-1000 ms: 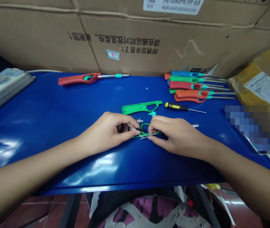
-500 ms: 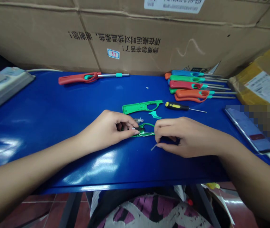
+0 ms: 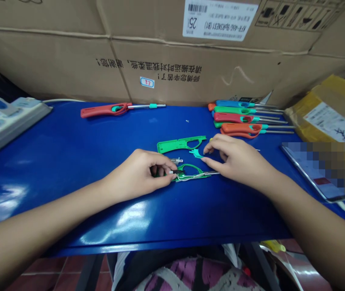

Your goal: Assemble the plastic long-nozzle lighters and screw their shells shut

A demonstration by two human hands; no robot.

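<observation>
My left hand (image 3: 146,171) is closed, thumb and fingertips pinching a small black igniter (image 3: 179,173) with a pale end, over the lower green lighter shell half (image 3: 204,174). White wire runs from the igniter along the shell toward a metal tube (image 3: 213,173). My right hand (image 3: 231,159) hovers over the table with thumb and index finger apart, at the right end of a teal trigger (image 3: 196,153). Just above my left fingers lies a small clear and metal part (image 3: 177,161), partly hidden. The other green shell half (image 3: 180,144) rests behind it, hollow side up.
A red lighter (image 3: 104,110) lies at the back left, several assembled lighters (image 3: 240,130) at the back right. A screwdriver is mostly hidden behind my right hand. Around the table (image 3: 106,226) are a phone (image 3: 314,178), taped parcel (image 3: 333,117), power strip (image 3: 24,115) and large carton (image 3: 69,60).
My right hand has moved up and away from the shell's right end to the teal trigger, and the thin clear strip it held is out of sight. My left hand keeps its pinch.
</observation>
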